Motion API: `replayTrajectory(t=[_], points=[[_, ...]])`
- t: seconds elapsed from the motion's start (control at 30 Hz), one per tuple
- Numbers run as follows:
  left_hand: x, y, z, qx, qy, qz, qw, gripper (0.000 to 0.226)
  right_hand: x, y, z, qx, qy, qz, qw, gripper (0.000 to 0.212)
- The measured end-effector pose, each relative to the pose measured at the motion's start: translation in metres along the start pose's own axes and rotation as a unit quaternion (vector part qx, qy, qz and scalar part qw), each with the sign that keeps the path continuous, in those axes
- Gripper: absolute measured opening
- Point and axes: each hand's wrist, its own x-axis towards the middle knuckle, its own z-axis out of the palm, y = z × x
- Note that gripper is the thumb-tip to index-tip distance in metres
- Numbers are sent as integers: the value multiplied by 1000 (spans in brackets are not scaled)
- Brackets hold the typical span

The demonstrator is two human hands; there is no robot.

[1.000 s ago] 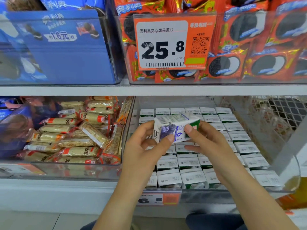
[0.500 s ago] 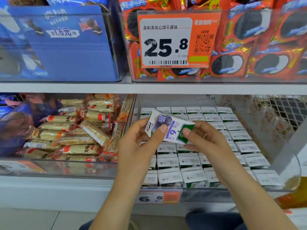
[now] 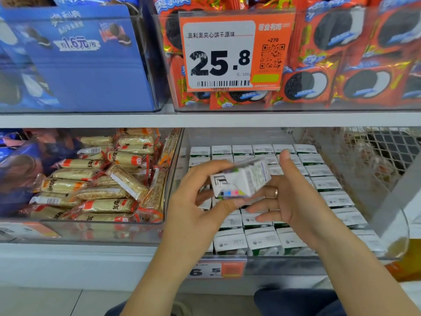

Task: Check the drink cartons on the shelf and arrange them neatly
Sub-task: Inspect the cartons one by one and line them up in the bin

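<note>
A small white drink carton (image 3: 241, 179) is held tipped on its side above the lower shelf, its base with a coloured strip turned toward me and blurred by motion. My left hand (image 3: 200, 204) grips it, thumb under the near end and fingers over the top. My right hand (image 3: 293, 197) is beside it with fingers spread, and those fingers touch its right side. Below both hands, rows of matching white and green cartons (image 3: 319, 179) stand upright in a clear bin (image 3: 284, 261).
A clear bin of wrapped snack bars (image 3: 102, 183) sits left of the cartons. A wire mesh basket (image 3: 387, 151) is to the right. The upper shelf edge (image 3: 205, 119) runs overhead, carrying cookie packs (image 3: 341, 65) and an orange price tag (image 3: 234, 51).
The carton has been turned over from showing its printed face to showing its base. My right hand let go of its pinch and opened out beside the carton.
</note>
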Motion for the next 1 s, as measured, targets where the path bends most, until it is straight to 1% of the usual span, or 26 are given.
replayTrajectory(t=[0.03, 0.1, 0.13, 0.2, 0.27, 0.3, 0.37, 0.4, 0.43, 0.47, 0.53, 0.6, 0.7, 0.77, 0.87, 1.0], points=[[-1, 0, 0, 33, -23, 21, 999, 50, 0, -1, -4, 17, -8, 12, 1000, 82], [-3, -2, 1, 108, -59, 50, 991, 58, 1, -3, -9, 27, -11, 16, 999, 68], [-4, -4, 2, 143, -72, 62, 985, 62, 1, -3, -10, 23, -9, 13, 1000, 61], [-5, -7, 1, 208, -82, 78, 971, 68, 1, -2, -9, 28, 2, 6, 1000, 56], [-3, -9, -5, 274, -55, 90, 956, 68, 2, -3, -10, 58, 29, -20, 998, 56], [-1, -10, -10, 300, -23, 94, 949, 62, 3, -4, -10, 68, 45, -44, 996, 53], [4, -12, -21, 334, 49, 84, 937, 44, 8, -8, -8, 67, 79, -98, 990, 38], [5, -13, -27, 344, 74, 65, 934, 40, 11, -10, -6, 55, 96, -124, 986, 29], [6, -14, -32, 354, 84, 34, 931, 41, 16, -12, -2, 34, 113, -150, 982, 24], [6, -17, -36, 368, 80, -8, 927, 45, 20, -15, 0, -1, 123, -180, 976, 24], [6, -20, -39, 403, 39, -91, 910, 57, 27, -20, 7, -103, 114, -244, 958, 28], [4, -24, -38, 410, -7, -130, 903, 69, 32, -22, 12, -187, 85, -275, 939, 32], [3, -26, -37, 420, -24, -127, 898, 76, 38, -17, 17, -251, 53, -264, 930, 37], [3, -28, -38, 432, -23, -121, 894, 78, 41, -12, 21, -319, 47, -252, 912, 42], [3, -28, -38, 439, -22, -118, 890, 78, 45, -8, 26, -393, 56, -264, 879, 48], [1, -29, -37, 446, -17, -111, 888, 77, 50, -8, 22, -436, 78, -258, 859, 50]])
